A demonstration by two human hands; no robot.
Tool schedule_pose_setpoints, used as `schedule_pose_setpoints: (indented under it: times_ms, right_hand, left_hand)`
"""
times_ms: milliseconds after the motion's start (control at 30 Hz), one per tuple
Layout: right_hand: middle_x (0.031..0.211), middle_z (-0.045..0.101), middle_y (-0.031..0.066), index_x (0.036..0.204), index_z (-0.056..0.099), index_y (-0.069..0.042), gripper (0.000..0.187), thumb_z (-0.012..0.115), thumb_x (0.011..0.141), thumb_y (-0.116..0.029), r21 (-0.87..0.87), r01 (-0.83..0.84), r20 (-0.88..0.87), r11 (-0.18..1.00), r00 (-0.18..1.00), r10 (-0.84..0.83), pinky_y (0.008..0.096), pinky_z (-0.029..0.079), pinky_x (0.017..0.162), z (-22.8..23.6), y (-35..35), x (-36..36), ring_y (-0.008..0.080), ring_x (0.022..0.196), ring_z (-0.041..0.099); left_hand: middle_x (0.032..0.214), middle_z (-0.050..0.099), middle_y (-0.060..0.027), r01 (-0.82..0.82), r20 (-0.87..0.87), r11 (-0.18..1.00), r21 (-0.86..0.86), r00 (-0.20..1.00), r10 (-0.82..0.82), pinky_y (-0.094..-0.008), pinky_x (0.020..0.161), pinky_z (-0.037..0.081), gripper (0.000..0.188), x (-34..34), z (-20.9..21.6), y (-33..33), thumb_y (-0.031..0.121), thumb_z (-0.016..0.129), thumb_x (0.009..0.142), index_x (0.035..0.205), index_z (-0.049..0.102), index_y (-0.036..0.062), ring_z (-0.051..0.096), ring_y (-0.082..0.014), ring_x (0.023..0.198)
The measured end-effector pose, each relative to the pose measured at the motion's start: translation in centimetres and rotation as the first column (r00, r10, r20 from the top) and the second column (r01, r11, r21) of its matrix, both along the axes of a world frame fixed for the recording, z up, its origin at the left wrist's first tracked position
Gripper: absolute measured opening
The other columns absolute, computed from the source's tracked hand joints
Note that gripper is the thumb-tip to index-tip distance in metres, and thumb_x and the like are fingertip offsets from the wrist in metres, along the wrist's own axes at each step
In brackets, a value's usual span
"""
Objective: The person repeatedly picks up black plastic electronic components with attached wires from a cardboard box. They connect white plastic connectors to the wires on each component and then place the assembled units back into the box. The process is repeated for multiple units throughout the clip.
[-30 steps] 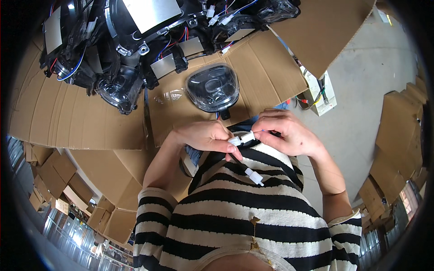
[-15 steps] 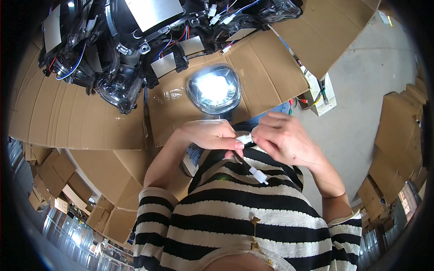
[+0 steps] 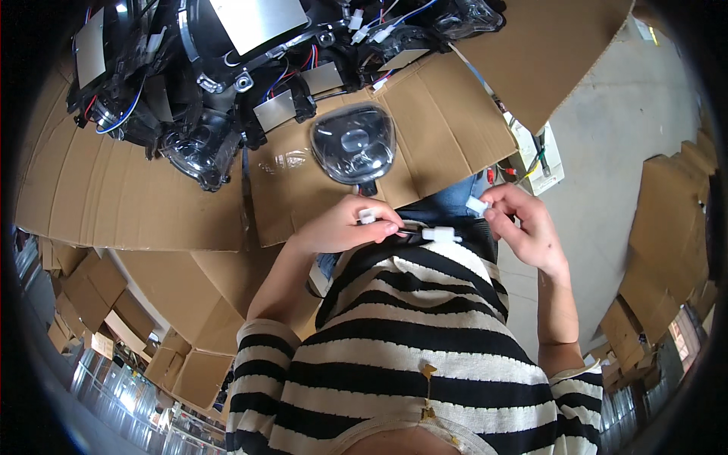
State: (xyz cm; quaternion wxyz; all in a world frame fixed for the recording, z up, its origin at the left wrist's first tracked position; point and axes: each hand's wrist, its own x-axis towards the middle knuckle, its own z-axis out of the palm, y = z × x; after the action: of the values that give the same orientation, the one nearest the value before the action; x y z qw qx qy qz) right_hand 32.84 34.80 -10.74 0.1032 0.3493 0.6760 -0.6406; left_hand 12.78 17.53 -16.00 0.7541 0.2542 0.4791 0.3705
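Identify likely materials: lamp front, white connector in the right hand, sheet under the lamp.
Lamp front: clear plastic or glass; glossy, see-through.
White connector in right hand: probably moulded plastic; opaque, boxy.
Sheet: cardboard; matte brown, creased.

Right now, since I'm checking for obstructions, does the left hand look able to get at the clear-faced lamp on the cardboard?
Probably yes: the lamp lies on the cardboard just beyond the left hand, with nothing blocking its top, though that hand holds a black cable.
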Motion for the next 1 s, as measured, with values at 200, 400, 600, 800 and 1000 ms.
schedule_pose_setpoints:
  times_ms: [200, 400, 600, 800, 1000]
  right_hand:
    - [0.065, 0.055, 0.0059, 0.084, 0.054, 0.000, 0.008, 0.055, 0.078, -0.004, 0.017, -0.072, -0.187, 0.997, 0.980, 0.074, 0.0236, 0.040, 0.053, 1.1, -1.1, 0.8, 0.0119, 0.058, 0.052]
    - [0.067, 0.052, 0.0060, 0.077, 0.055, -0.001, 0.004, 0.058, 0.073, -0.002, 0.082, -0.044, -0.264, 0.996, 0.962, 0.064, 0.0269, 0.037, 0.053, 0.9, -2.2, 0.3, 0.0169, 0.060, 0.049]
    - [0.065, 0.050, 0.0066, 0.073, 0.054, -0.002, 0.005, 0.058, 0.071, -0.001, 0.125, -0.014, -0.280, 0.992, 0.959, 0.049, 0.0293, 0.036, 0.054, 0.9, -2.4, -0.1, 0.0205, 0.061, 0.047]
    - [0.066, 0.050, 0.0085, 0.071, 0.052, -0.002, 0.006, 0.058, 0.069, -0.001, 0.309, -0.073, -0.265, 0.948, 0.951, 0.159, 0.0313, 0.037, 0.055, 0.7, -2.7, -0.4, 0.0232, 0.062, 0.048]
    - [0.066, 0.050, 0.0092, 0.071, 0.052, -0.001, 0.006, 0.058, 0.069, -0.001, 0.272, -0.067, -0.263, 0.960, 0.954, 0.141, 0.0319, 0.038, 0.056, -0.2, -2.8, -0.5, 0.0245, 0.062, 0.047]
  left_hand:
    - [0.075, 0.056, -0.0030, -0.028, -0.170, 0.977, 0.211, 0.983, 0.065, -0.0218, 0.063, 0.039, 0.013, 0.1, 1.2, 0.2, 0.006, 0.052, 0.080, 0.088, 0.059, -0.0001, 0.049, -0.0078, 0.068]
    - [0.075, 0.054, -0.0030, -0.103, -0.131, 0.982, 0.158, 0.984, 0.124, -0.0213, 0.064, 0.037, 0.011, 0.5, 1.1, -0.3, 0.005, 0.052, 0.080, 0.086, 0.058, -0.0006, 0.048, -0.0082, 0.070]
    - [0.073, 0.053, -0.0025, -0.123, -0.113, 0.982, 0.143, 0.984, 0.140, -0.0209, 0.061, 0.035, 0.010, 0.8, 1.3, -0.5, 0.005, 0.051, 0.080, 0.084, 0.058, -0.0008, 0.046, -0.0077, 0.067]
    - [0.072, 0.053, -0.0028, -0.055, -0.149, 0.983, 0.174, 0.985, 0.082, -0.0210, 0.061, 0.035, 0.010, 0.9, 1.3, -0.4, 0.006, 0.052, 0.080, 0.084, 0.058, -0.0009, 0.046, -0.0076, 0.066]
    - [0.071, 0.051, -0.0021, -0.070, -0.139, 0.988, 0.141, 0.986, 0.089, -0.0210, 0.059, 0.033, 0.010, 1.6, 0.6, -0.5, 0.004, 0.051, 0.081, 0.083, 0.058, -0.0022, 0.044, -0.0073, 0.066]
